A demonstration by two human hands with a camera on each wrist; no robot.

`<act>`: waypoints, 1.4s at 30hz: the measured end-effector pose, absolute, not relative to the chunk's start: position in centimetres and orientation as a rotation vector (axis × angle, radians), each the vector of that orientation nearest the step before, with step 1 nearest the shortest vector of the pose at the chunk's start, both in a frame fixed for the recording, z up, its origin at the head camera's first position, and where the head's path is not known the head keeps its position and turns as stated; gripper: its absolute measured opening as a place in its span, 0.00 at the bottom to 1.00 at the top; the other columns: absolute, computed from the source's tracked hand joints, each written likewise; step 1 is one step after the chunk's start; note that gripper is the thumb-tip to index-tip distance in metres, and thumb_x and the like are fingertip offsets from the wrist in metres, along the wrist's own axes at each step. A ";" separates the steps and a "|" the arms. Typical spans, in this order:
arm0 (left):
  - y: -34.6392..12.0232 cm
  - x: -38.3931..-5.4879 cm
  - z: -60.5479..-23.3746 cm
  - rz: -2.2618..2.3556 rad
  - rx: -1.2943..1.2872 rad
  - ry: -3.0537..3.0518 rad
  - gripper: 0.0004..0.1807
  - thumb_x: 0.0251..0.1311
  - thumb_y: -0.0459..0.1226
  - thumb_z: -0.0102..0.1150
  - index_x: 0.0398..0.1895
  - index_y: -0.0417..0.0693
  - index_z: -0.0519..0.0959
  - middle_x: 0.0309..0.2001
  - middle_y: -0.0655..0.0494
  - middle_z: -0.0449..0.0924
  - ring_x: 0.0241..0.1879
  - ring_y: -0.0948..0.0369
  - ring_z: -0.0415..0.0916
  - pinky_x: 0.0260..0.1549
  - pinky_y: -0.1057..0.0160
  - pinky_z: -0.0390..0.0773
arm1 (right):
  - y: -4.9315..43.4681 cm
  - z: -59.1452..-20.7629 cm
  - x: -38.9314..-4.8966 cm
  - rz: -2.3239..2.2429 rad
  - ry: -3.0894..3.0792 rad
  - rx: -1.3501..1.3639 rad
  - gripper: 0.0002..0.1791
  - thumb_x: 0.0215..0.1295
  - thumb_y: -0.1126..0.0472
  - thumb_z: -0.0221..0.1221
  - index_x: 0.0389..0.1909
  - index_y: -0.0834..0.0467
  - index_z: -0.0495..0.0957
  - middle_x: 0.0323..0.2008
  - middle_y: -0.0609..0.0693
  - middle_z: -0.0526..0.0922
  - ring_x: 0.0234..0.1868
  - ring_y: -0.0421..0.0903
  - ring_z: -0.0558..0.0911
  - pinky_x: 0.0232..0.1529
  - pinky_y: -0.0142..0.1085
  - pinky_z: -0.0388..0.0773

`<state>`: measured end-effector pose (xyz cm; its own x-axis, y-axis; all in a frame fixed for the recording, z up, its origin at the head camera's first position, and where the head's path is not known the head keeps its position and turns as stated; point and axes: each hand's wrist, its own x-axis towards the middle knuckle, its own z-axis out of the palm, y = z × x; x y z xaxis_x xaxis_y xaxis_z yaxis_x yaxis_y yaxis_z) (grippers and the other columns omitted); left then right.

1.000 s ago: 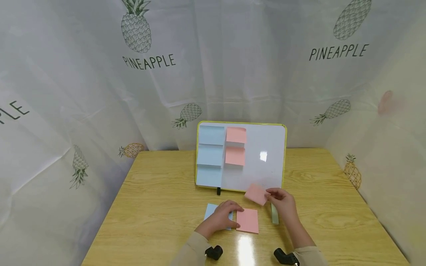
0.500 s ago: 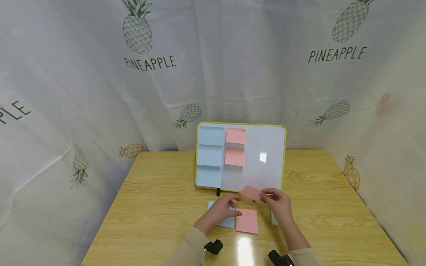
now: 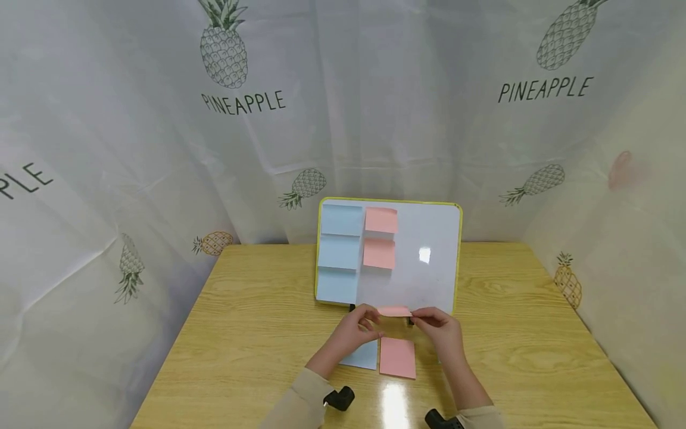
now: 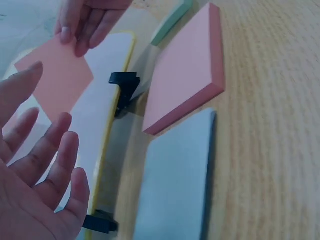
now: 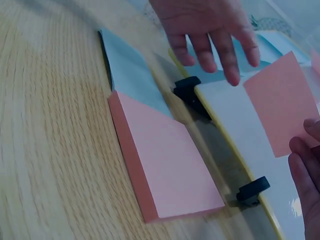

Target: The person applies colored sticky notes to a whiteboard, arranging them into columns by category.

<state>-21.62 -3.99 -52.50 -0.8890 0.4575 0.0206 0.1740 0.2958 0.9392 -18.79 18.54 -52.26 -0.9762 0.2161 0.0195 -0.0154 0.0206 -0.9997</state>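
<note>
Between thumb and fingers my right hand (image 3: 442,330) pinches one corner of a single pink sticky note (image 5: 282,105), held up just in front of the whiteboard's lower edge. My left hand (image 3: 351,330) hovers at the note's other side, its fingers spread and relaxed; the right wrist view shows a gap between them and the paper. Below the hands lies a thick pink sticky note pad (image 3: 397,358). Beside it is a blue sticky note pad (image 4: 175,175), partly covered by the left hand in the head view.
A yellow-framed whiteboard (image 3: 423,283) leans back on black clip feet (image 5: 252,191). It bears a column of blue notes (image 3: 339,252) at left and two pink notes (image 3: 379,254) beside them. A green pad (image 4: 172,21) lies past the pink pad. A pineapple-print curtain (image 3: 375,119) hangs behind.
My right hand has carried the pink note leftward and tipped it nearly edge-on to the head camera. The left hand has left the pads and risen toward the note.
</note>
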 end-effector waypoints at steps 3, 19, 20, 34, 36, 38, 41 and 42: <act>-4.0 -21.9 -52.1 1.675 0.540 2.315 0.18 0.58 0.39 0.69 0.50 0.50 0.75 0.45 0.52 0.79 0.39 0.61 0.74 0.37 0.61 0.76 | 18.1 -52.5 -18.8 2.081 -2.079 -0.168 0.09 0.56 0.76 0.66 0.38 0.73 0.82 0.36 0.62 0.85 0.35 0.46 0.85 0.40 0.41 0.82; -3.8 -23.3 -50.5 1.833 0.265 2.334 0.21 0.58 0.41 0.69 0.53 0.43 0.82 0.43 0.53 0.81 0.39 0.49 0.81 0.38 0.47 0.79 | 16.2 -53.0 -19.2 2.097 -2.052 0.009 0.10 0.55 0.73 0.68 0.38 0.70 0.83 0.40 0.64 0.82 0.38 0.46 0.84 0.40 0.36 0.81; -3.7 -23.4 -50.3 1.825 0.249 2.340 0.21 0.58 0.39 0.70 0.54 0.43 0.82 0.43 0.53 0.81 0.38 0.52 0.81 0.37 0.49 0.79 | 16.2 -52.9 -19.3 2.099 -2.057 0.003 0.09 0.55 0.72 0.68 0.38 0.70 0.83 0.40 0.64 0.82 0.38 0.46 0.84 0.40 0.36 0.81; -2.9 -25.1 -50.1 1.789 0.178 2.520 0.21 0.59 0.26 0.64 0.57 0.44 0.80 0.47 0.50 0.79 0.36 0.61 0.74 0.29 0.66 0.77 | 15.3 -52.7 -21.8 1.980 -2.191 -0.144 0.09 0.56 0.73 0.68 0.39 0.66 0.84 0.43 0.57 0.79 0.39 0.44 0.82 0.39 0.29 0.79; -2.8 -25.5 -50.3 1.799 0.180 2.539 0.21 0.59 0.25 0.63 0.57 0.43 0.80 0.47 0.49 0.80 0.38 0.60 0.75 0.32 0.66 0.78 | 15.2 -53.2 -22.4 1.972 -2.180 -0.154 0.10 0.56 0.73 0.68 0.39 0.65 0.85 0.42 0.56 0.81 0.39 0.44 0.82 0.39 0.30 0.79; -2.7 -25.8 -50.5 1.805 0.178 2.558 0.21 0.59 0.25 0.63 0.57 0.42 0.80 0.48 0.49 0.80 0.40 0.60 0.75 0.33 0.66 0.78 | 15.0 -53.4 -22.7 1.970 -2.177 -0.173 0.10 0.56 0.74 0.67 0.40 0.65 0.84 0.41 0.57 0.82 0.37 0.44 0.83 0.38 0.31 0.80; -2.6 -26.2 -50.8 1.807 0.173 2.585 0.21 0.59 0.24 0.63 0.57 0.41 0.79 0.47 0.49 0.80 0.41 0.59 0.76 0.34 0.67 0.78 | 14.8 -53.5 -23.0 1.984 -2.177 -0.197 0.11 0.56 0.74 0.67 0.41 0.65 0.84 0.39 0.57 0.84 0.36 0.43 0.83 0.37 0.31 0.80; -2.6 -26.2 -50.8 1.805 0.167 2.592 0.21 0.59 0.24 0.63 0.57 0.41 0.79 0.47 0.50 0.79 0.41 0.59 0.76 0.34 0.67 0.78 | 14.8 -53.5 -23.2 1.992 -2.179 -0.204 0.11 0.56 0.74 0.67 0.41 0.65 0.84 0.39 0.56 0.84 0.36 0.43 0.83 0.37 0.31 0.80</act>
